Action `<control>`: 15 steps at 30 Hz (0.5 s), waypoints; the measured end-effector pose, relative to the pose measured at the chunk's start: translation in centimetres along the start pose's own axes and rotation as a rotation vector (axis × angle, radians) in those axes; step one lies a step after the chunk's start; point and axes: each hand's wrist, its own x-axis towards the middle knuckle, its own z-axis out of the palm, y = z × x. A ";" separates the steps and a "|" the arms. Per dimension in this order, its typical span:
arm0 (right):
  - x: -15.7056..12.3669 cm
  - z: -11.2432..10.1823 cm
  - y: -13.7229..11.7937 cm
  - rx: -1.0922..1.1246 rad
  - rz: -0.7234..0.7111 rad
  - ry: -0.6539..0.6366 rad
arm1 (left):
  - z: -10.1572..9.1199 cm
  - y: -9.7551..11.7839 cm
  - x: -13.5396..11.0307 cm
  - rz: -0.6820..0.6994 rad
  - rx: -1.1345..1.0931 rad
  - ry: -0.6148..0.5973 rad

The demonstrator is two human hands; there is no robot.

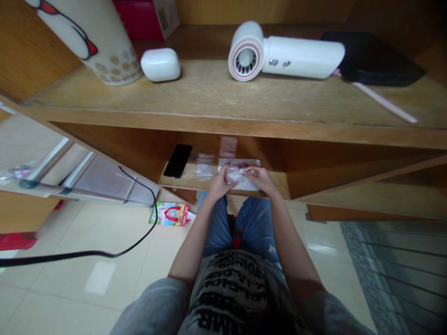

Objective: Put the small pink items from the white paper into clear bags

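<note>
On the lower shelf, my left hand (220, 181) curls its thumb and fingers around a small clear plastic bag (233, 176). From the other side my right hand (259, 177) is closed in a pinch at the bag's right edge; what its fingertips hold is too small to make out. Under both hands lies a white sheet of paper (250, 185). Dark pink beads (242, 164) are heaped on its far part. Just behind the paper is a clear bag with pink beads (228, 151) in its bottom. Flat clear bags (205, 167) lie left of my left hand.
A black phone (178, 161) lies at the shelf's left. The upper shelf (209, 100) overhangs my hands, bearing a cup (104, 51), a white case (160, 64), a handheld fan (296, 56) and a black object (380, 58). A black cable (104, 254) hangs at left.
</note>
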 end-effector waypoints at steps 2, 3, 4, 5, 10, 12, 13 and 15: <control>-0.1 -0.2 0.2 -0.076 0.012 0.048 | -0.1 0.1 0.0 0.000 0.001 0.000; -0.3 -0.4 0.1 -0.116 0.021 0.055 | -0.1 0.1 0.0 0.003 0.000 0.001; -0.4 -0.5 0.0 -0.154 0.029 0.052 | -0.1 0.1 0.0 0.007 -0.002 0.001; -0.6 -0.6 -0.3 -0.189 0.038 0.046 | -0.1 0.0 0.0 0.011 -0.004 0.002; -1.2 -0.7 -1.1 -0.347 0.085 0.049 | 0.0 -0.2 0.0 0.017 0.001 0.015; -1.3 -0.6 -1.2 -0.377 0.094 0.045 | 0.0 -0.2 0.0 0.014 0.003 0.018; -1.2 -0.6 -1.2 -0.384 0.099 0.040 | 0.0 -0.1 0.0 0.011 0.005 0.018; -1.2 -0.5 -1.2 -0.395 0.115 0.032 | 0.0 -0.1 -0.1 0.003 0.010 0.013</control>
